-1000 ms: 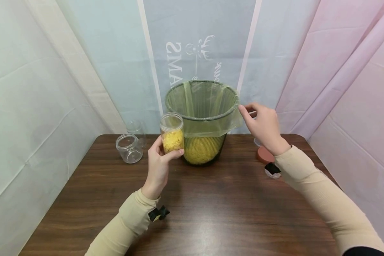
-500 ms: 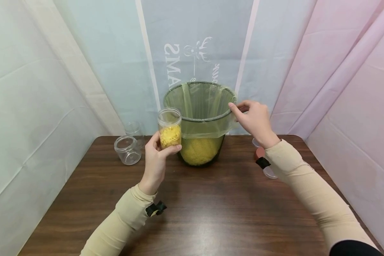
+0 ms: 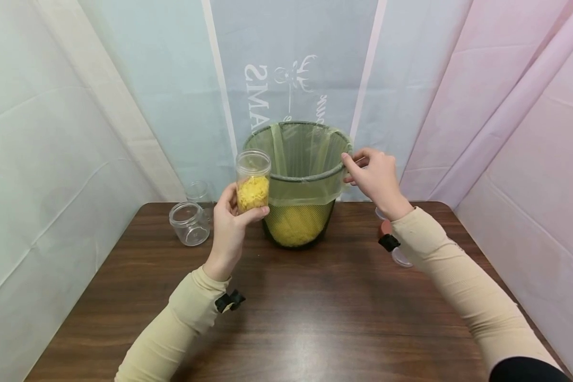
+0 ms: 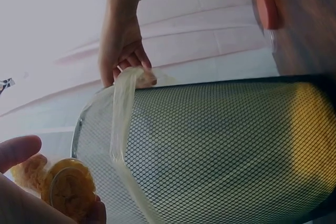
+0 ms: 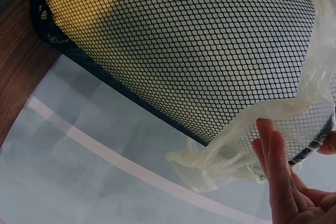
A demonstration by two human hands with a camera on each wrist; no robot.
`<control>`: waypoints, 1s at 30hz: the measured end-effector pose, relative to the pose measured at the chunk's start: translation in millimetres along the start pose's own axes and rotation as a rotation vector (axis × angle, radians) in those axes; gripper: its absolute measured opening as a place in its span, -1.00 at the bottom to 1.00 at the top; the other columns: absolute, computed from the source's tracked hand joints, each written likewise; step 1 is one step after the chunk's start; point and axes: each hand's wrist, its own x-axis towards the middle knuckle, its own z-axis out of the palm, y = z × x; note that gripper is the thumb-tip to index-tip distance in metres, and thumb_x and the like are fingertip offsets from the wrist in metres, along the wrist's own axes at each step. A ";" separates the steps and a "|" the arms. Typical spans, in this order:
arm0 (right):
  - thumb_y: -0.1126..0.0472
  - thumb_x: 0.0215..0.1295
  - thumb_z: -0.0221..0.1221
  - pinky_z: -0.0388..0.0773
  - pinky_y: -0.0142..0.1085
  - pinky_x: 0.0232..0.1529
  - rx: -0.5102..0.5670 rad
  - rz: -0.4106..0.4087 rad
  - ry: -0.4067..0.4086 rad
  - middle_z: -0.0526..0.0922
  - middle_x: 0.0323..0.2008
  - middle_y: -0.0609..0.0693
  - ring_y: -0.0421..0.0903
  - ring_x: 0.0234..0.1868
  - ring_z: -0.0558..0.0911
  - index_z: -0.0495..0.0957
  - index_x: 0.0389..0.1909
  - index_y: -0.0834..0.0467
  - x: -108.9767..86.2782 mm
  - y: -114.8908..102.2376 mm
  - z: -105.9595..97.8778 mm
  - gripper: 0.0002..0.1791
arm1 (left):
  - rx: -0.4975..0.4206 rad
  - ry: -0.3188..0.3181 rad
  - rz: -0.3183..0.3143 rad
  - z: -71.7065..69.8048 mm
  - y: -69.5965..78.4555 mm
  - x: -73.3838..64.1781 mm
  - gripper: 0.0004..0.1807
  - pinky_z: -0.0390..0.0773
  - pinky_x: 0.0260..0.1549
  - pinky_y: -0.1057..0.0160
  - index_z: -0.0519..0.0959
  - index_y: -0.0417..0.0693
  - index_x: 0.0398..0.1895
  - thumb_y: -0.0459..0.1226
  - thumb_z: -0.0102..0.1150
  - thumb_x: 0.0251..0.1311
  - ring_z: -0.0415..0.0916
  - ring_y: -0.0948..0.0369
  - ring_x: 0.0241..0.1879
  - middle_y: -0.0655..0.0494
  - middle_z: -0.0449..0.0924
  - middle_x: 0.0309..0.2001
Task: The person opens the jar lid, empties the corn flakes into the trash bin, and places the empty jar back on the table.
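Note:
My left hand (image 3: 226, 231) grips a clear screw-top jar (image 3: 253, 163) from below, thumb in front. Yellow shreds (image 3: 253, 193) fill roughly its lower half, and no lid covers its mouth. The jar stands nearly upright before the left rim of a dark mesh wastebasket (image 3: 298, 217). A thin pale-green bin liner (image 3: 305, 193) is folded over that rim. At the right side of the rim, my right hand (image 3: 376, 178) pinches the rim and liner, thumb on top and fingers (image 5: 277, 163) outside. Through the mesh, a yellow mass shows at the bottom of the basket.
Two open clear jars stand at the table's back left, a wide one (image 3: 190, 225) before a slimmer one (image 3: 199, 193). A red lid (image 4: 268, 10) and clear lids (image 3: 401, 258) lie near my right forearm. Fabric walls (image 3: 172, 79) enclose the brown table (image 3: 286, 318).
My left hand has raised the jar a little beside the wastebasket. My right hand has moved left from the outer edge of the liner onto the rim.

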 end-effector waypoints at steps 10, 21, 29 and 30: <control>-0.16 0.28 0.08 0.54 -0.41 -0.51 -0.019 0.007 0.018 0.73 -0.49 0.13 -0.14 -0.63 0.68 0.62 -0.34 0.18 1.1 0.8 0.9 -0.54 | 0.021 0.021 0.028 0.7 7.7 11.1 -0.46 0.61 -0.28 0.32 0.35 -0.03 -0.08 -0.50 0.35 -0.15 0.56 0.20 -0.21 0.01 0.58 -0.20; -0.14 0.25 0.06 0.53 -0.42 -0.57 -0.008 0.038 0.022 0.72 -0.52 0.11 -0.13 -0.65 0.68 0.61 -0.38 0.17 3.2 0.5 2.5 -0.57 | 0.048 0.048 0.047 0.0 14.8 21.8 -0.50 0.60 -0.19 0.29 0.41 -0.04 -0.09 -0.44 0.40 -0.12 0.55 0.16 -0.13 0.03 0.56 -0.13; -0.10 0.24 0.06 0.53 -0.41 -0.58 -0.009 0.046 0.032 0.72 -0.54 0.10 -0.11 -0.64 0.68 0.61 -0.39 0.16 3.7 -0.5 1.8 -0.61 | 0.079 0.054 0.105 -2.0 22.0 33.4 -0.48 0.58 -0.23 0.34 0.51 -0.13 -0.02 -0.42 0.43 -0.14 0.53 0.18 -0.15 0.09 0.54 -0.12; -0.10 0.24 0.06 0.54 -0.42 -0.58 -0.007 0.049 0.031 0.72 -0.53 0.10 -0.11 -0.64 0.68 0.61 -0.39 0.16 3.8 -0.4 1.7 -0.61 | 0.078 0.053 0.111 -1.9 22.5 34.4 -0.47 0.58 -0.23 0.34 0.52 -0.14 -0.01 -0.41 0.44 -0.14 0.53 0.19 -0.16 0.09 0.55 -0.12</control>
